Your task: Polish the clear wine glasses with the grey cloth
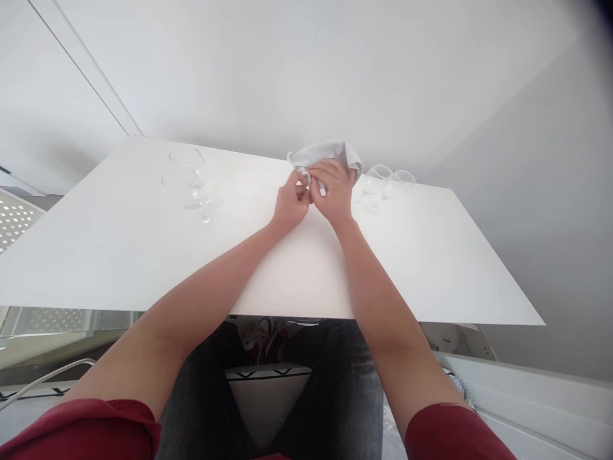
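Both my hands meet over the far middle of a white table (pixel 143 255). My right hand (pixel 335 188) is closed on a light grey cloth (pixel 325 153) that bunches up behind its fingers. My left hand (pixel 291 204) is pinched shut against the cloth's near edge, touching the right hand. What lies inside the cloth is hidden. Two clear stemmed glasses (pixel 385 182) stand just right of my right hand. Several more clear glasses (pixel 189 182) stand at the far left of the table.
A white wall rises right behind the table's far edge. Perforated white shelving (pixel 14 220) sits at the left, below table level. A white cable (pixel 43 380) runs along the floor at the lower left. My legs in dark jeans are under the near edge.
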A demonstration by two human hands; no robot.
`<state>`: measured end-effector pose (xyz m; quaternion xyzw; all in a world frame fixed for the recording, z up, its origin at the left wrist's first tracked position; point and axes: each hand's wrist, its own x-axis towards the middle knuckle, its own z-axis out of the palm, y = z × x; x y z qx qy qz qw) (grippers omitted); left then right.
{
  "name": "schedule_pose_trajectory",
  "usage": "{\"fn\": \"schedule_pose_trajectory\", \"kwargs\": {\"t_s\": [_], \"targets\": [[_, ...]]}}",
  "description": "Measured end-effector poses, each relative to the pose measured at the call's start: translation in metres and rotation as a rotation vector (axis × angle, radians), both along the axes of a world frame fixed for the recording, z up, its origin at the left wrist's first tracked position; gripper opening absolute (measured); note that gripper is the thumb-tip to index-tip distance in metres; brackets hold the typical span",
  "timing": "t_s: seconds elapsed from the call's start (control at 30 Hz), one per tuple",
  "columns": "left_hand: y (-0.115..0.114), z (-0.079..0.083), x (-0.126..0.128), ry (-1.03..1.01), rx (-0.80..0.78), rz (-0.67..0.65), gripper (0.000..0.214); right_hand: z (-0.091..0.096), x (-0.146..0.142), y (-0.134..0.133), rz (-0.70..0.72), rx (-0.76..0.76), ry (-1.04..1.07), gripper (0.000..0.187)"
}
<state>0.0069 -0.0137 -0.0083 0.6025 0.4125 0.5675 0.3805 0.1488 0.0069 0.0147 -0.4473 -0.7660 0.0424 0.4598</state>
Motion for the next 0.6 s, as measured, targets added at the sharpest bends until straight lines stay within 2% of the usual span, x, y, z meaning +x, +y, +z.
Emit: {"fn": "schedule_pose_trajectory", "kwargs": {"t_s": [0.07, 0.13, 0.27, 0.37, 0.43, 0.5, 0.6], "targets": [[-0.004, 0.000, 0.001, 0.110, 0.066, -0.038, 0.024, 0.001, 0.006, 0.001, -0.042, -0.037, 0.098, 0.024], [-0.006, -0.001, 0.001, 0.212, 0.094, -0.038, 0.022, -0.001, 0.012, 0.003, -0.017, -0.119, 0.278, 0.024], [-0.007, -0.002, -0.002, 0.253, 0.127, -0.082, 0.020, -0.003, 0.023, 0.008, 0.103, -0.410, 0.745, 0.020], [-0.005, -0.001, -0.003, 0.115, 0.097, -0.137, 0.026, -0.001, 0.026, 0.010, 0.241, -0.624, 1.046, 0.019], [-0.002, -0.001, -0.003, -0.017, 0.038, -0.169, 0.035, 0.001, 0.023, 0.009, 0.321, -0.663, 1.175, 0.020], [0.001, 0.000, -0.003, -0.147, -0.029, -0.170, 0.044, 0.001, 0.013, 0.008, 0.408, -0.652, 1.226, 0.026], [0.008, 0.001, -0.004, -0.302, -0.095, -0.102, 0.049, -0.003, -0.009, 0.006, 0.497, -0.680, 1.190, 0.042]]}}
